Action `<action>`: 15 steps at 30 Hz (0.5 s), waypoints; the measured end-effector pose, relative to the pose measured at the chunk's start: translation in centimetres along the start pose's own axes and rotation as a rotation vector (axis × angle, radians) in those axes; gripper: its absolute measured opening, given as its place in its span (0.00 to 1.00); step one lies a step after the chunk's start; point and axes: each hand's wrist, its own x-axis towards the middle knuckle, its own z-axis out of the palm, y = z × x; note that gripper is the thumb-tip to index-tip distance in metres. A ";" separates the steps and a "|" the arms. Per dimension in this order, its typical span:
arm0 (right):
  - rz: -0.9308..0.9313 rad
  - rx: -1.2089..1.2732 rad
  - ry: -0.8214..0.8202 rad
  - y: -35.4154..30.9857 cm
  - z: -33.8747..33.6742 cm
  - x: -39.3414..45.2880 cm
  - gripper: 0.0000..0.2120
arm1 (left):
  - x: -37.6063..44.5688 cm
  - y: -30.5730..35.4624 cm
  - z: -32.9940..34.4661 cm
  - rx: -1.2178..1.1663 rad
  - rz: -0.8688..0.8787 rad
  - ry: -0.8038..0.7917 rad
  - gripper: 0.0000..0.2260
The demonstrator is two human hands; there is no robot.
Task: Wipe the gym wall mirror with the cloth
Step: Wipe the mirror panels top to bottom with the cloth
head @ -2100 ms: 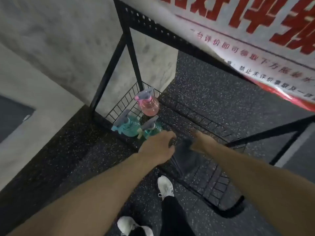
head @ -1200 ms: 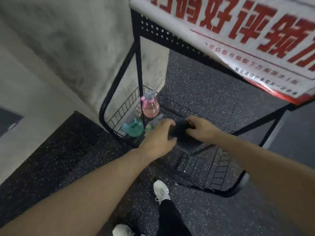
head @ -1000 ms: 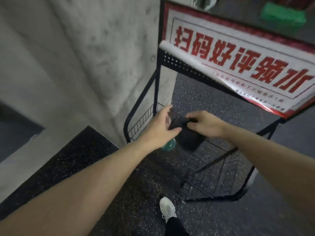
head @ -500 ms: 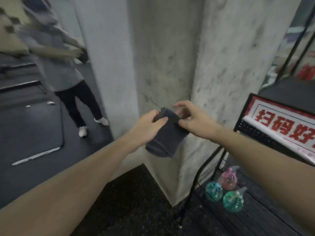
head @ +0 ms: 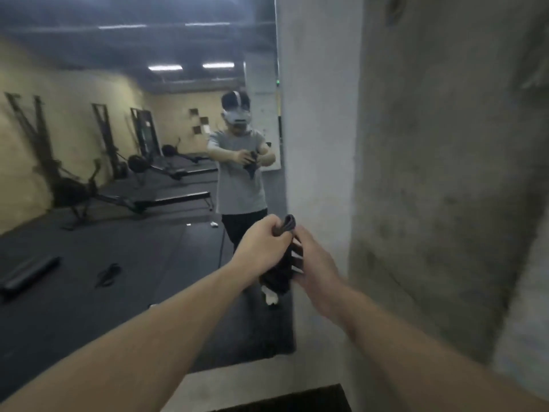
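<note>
Left hand (head: 261,243), head view: fingers curled round the upper end of a dark grey bunched cloth (head: 280,267), fist closed on the fabric, one fold of which sticks up above the knuckles. Right hand (head: 316,267): just beside the cloth on its right, fingers bent against the hanging fabric; motion blur prevents telling whether they clasp it. Both hands are raised in front of the large gym wall mirror (head: 133,173), near its right edge, apart from the glass. Grey concrete pillar (head: 430,173): borders the mirror on the right. Reflected: the person holding the cloth, rowing machines (head: 118,197) on a dark floor.
</note>
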 end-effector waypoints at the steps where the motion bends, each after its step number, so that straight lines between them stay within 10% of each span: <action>1: 0.048 0.130 -0.017 -0.4 1.1 1.5 0.17 | 1.2 0.2 -0.3 -0.001 -0.014 0.019 0.11; 8: 0.108 0.420 -0.188 -4.9 5.2 10.7 0.15 | 9.2 1.1 -3.0 -0.232 -0.152 -0.005 0.23; 15: 0.130 0.349 -0.037 -8.9 8.5 19.1 0.16 | 17.6 -0.6 -7.4 -0.207 -0.056 0.077 0.07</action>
